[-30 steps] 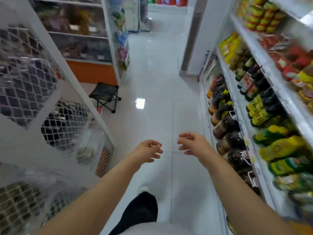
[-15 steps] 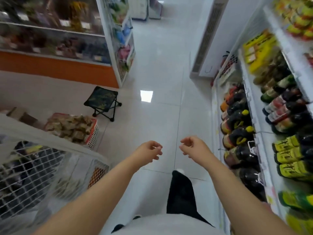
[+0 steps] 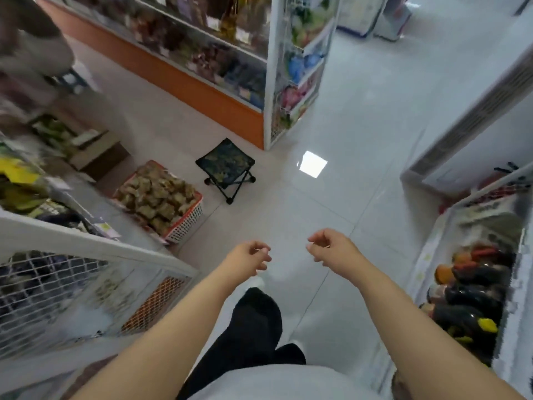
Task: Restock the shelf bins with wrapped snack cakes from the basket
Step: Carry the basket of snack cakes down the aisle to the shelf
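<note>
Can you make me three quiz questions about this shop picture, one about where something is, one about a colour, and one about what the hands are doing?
1. Where is the basket of snack cakes?
A on a shelf
B on the floor
C on the stool

2. What colour is the basket rim?
A red
B blue
C green

3. What do the left hand and right hand hold?
A cakes
B a bottle
C nothing

Answers: 1 B, it stands on the tiles beside the folding stool. 2 A, its top edge is red. 3 C, both hands hang empty with loosely curled fingers.
</note>
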`<action>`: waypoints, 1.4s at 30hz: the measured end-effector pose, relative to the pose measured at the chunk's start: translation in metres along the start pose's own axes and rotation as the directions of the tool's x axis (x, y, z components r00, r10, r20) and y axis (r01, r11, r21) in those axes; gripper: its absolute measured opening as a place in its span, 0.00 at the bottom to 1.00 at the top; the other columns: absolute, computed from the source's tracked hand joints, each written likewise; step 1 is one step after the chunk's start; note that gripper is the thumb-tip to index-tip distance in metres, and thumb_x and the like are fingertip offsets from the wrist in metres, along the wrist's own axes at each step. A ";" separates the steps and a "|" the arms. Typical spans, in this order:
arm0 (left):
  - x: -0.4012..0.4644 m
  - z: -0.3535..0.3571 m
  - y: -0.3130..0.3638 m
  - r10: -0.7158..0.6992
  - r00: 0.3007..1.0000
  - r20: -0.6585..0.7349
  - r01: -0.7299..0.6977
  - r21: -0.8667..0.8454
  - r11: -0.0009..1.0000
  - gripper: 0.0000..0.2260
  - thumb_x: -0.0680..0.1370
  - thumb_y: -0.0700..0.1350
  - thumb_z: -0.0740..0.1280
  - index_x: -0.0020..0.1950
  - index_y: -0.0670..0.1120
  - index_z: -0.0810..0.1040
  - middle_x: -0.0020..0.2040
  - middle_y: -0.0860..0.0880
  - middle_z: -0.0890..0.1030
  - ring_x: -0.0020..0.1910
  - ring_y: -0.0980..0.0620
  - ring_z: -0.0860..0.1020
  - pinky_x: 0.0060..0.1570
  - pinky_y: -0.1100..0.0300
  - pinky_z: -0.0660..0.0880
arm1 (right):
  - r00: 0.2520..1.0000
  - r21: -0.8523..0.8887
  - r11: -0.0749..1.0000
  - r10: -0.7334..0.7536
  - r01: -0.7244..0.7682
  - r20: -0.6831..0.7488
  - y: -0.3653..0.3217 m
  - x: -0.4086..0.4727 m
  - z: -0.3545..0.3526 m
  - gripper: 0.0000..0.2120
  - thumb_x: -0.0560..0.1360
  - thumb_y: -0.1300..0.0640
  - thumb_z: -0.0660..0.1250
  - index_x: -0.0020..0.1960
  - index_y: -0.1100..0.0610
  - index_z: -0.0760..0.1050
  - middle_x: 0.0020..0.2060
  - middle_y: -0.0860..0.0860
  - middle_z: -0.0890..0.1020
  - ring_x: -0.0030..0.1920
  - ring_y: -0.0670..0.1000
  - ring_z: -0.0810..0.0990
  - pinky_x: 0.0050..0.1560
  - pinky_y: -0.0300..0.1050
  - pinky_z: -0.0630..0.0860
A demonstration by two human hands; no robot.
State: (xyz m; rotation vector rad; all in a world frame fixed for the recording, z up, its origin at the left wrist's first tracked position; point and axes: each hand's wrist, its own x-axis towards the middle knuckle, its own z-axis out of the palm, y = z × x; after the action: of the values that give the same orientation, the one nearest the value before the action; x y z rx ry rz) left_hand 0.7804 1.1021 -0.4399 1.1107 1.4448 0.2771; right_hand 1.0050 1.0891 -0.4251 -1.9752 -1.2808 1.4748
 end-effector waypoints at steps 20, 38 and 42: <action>0.238 -0.218 0.123 -0.188 0.916 -0.355 0.073 -0.315 0.946 0.06 0.84 0.46 0.59 0.57 0.49 0.74 0.45 0.56 0.79 0.42 0.59 0.78 0.40 0.65 0.74 | 0.922 -0.305 0.926 -0.096 0.221 0.375 -0.266 0.357 0.009 0.06 0.78 0.51 0.67 0.54 0.50 0.74 0.48 0.48 0.81 0.44 0.45 0.82 0.43 0.40 0.78; 0.350 -0.317 0.178 -0.605 0.591 -0.533 -0.180 -0.818 0.546 0.09 0.84 0.46 0.59 0.60 0.47 0.77 0.51 0.52 0.83 0.46 0.55 0.81 0.48 0.58 0.77 | 0.587 -0.471 0.615 0.017 0.633 0.810 -0.470 0.589 0.110 0.09 0.78 0.50 0.68 0.54 0.52 0.75 0.47 0.49 0.82 0.42 0.47 0.83 0.46 0.46 0.81; 0.339 -0.336 0.153 -0.678 0.502 -0.537 -0.275 -0.842 0.464 0.08 0.84 0.47 0.60 0.58 0.49 0.77 0.50 0.52 0.83 0.46 0.55 0.82 0.47 0.59 0.78 | 0.507 -0.463 0.552 0.082 0.693 0.858 -0.479 0.587 0.163 0.07 0.78 0.50 0.68 0.52 0.53 0.76 0.46 0.51 0.83 0.39 0.46 0.82 0.46 0.45 0.81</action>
State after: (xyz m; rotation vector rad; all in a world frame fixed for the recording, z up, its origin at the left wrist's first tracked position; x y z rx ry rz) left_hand 0.6230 1.5774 -0.4644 -0.2704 1.8861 1.3735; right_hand 0.6712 1.7870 -0.4731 -1.0550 -3.0036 1.8301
